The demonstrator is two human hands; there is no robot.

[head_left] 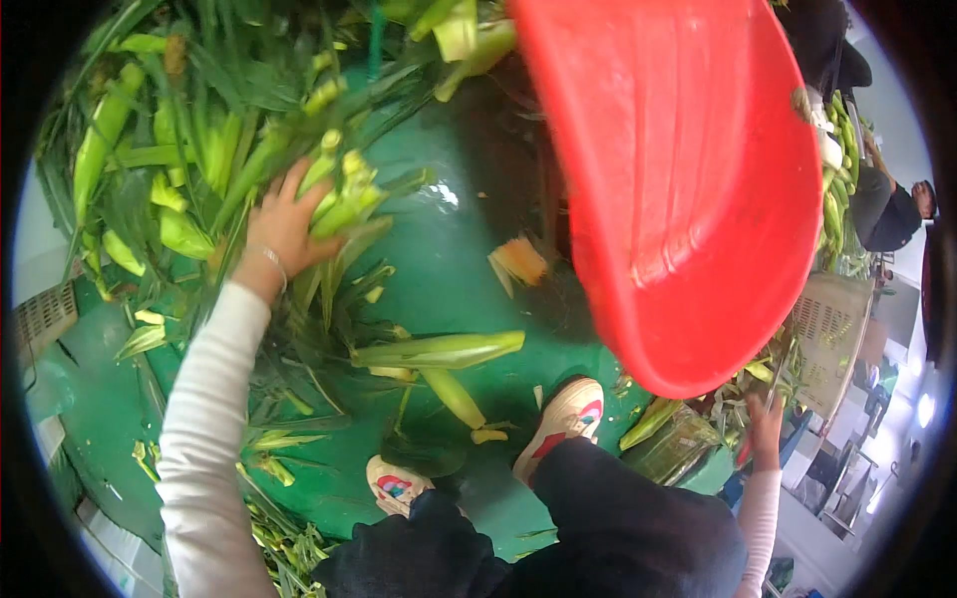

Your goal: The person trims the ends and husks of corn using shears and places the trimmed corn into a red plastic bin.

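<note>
At the far left, a pale crate (46, 321) with slotted sides sits at the edge of the green floor (429, 259). Beside it, a heap of leaves (224, 75) and green ears spreads across the upper left. The left hand (284, 234), in a white sleeve (204, 429) with a thin bracelet (272, 261) at the wrist, reaches into the right side of this heap. Its fingers are parted and slightly bent over a bunch of corn (349, 199), thumb on the lower side; whether they grip it cannot be told.

Below and to the right, a loose ear (439, 351) lies on the floor, above the person's two pale shoes (568, 419). An orange-tan piece (520, 261) lies farther up. A large red tub (698, 189), tilted, fills the upper right. Below its lower rim is the right hand (765, 431), among leaves; its fingers are too unclear to tell their opening or hold. Beyond stand another crate (827, 334) and a co-worker (890, 214).
</note>
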